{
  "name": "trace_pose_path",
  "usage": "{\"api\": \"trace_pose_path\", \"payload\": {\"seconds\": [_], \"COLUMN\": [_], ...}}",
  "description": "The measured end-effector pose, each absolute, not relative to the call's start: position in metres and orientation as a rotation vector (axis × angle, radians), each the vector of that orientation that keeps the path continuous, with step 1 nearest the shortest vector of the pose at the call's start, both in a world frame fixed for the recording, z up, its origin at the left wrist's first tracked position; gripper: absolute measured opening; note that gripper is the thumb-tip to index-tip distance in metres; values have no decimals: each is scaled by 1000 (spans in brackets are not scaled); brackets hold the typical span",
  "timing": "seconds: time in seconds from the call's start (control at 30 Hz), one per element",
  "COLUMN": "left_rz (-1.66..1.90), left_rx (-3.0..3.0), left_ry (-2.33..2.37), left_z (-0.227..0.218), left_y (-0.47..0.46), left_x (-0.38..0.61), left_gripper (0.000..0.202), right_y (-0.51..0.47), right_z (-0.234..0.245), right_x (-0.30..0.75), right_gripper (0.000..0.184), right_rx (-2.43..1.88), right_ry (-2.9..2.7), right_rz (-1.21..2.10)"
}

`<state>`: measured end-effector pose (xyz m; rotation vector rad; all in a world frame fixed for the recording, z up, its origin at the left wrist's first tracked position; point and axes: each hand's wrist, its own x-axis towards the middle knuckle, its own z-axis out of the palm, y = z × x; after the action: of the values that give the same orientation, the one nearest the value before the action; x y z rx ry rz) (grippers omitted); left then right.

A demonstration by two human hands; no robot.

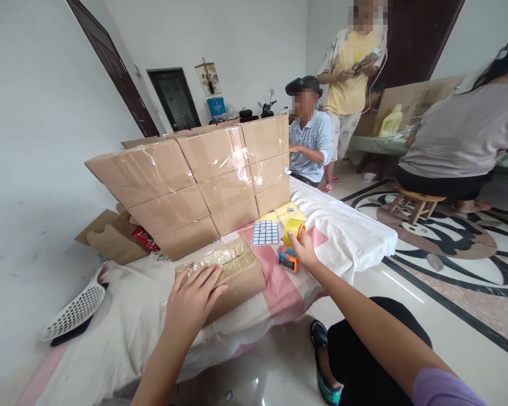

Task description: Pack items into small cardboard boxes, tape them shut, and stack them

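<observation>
Taped cardboard box (243,279) is lying on the cloth-covered table (334,225), right up front, so I'll use it as the landmark. Left hand (197,290) is open, palm down on the box's top with the fingers spread across the shiny tape. Right hand (303,248) is off the box's right end, curled and gripping a yellow tape roll (293,230) with an orange rim. Just below that roll is an orange-and-blue plastic piece (288,261); can't tell if it's joined to the roll or separate.

Now the clutter: a big wall of stacked cartons (224,175) stands right behind the box and pretty much blocks that side. A blue-gridded label sheet (266,232) lies between the box and the tape roll, a little further back, with a yellow sheet (293,212) beyond it. Left of the box there's some opened cardboard (110,239) with a red packet (146,239), plus a white perforated thing (78,307) nearer the wall. A co-worker in a light blue shirt (311,144) sits beyond the box, past the cartons' right end.

As for room, the table's near edge runs close in front of the box, cloth hanging down. White cloth stretches off to the box's right, past the labels, to the far corner.
</observation>
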<state>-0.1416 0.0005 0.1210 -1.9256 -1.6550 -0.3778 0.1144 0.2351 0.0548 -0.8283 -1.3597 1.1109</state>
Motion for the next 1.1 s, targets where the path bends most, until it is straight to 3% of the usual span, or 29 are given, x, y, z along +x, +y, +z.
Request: {"api": "trace_pose_path", "payload": {"seconds": [0.2,0.33,0.43,0.63,0.87,1.1], "left_rz": [-694,-1105,-1415,-2009,-1987,-2158], "left_rx": [-1935,-2080,-2083,-1938,-1924,-2014], "left_ry": [-1446,-1762,-2093,-2222,-2430,-2621], "left_z": [132,134,136,134,117,101], "left_y": [-8,0,16,35,32,33], "left_x": [-86,-42,-23,0,21,21], "left_gripper": [22,38,28,33,47,32], "right_y": [196,159,136,151,214,223], "right_z": [107,131,138,137,147,143], "right_x": [101,96,96,99,117,127], "right_gripper": [48,54,58,59,57,59], "right_rx": [-645,-630,-580,-543,-799,-819], "right_ry": [-1109,-1219,-1405,-1540,-1128,-1073], "right_rz": [1321,1250,1146,993,1024,1127]}}
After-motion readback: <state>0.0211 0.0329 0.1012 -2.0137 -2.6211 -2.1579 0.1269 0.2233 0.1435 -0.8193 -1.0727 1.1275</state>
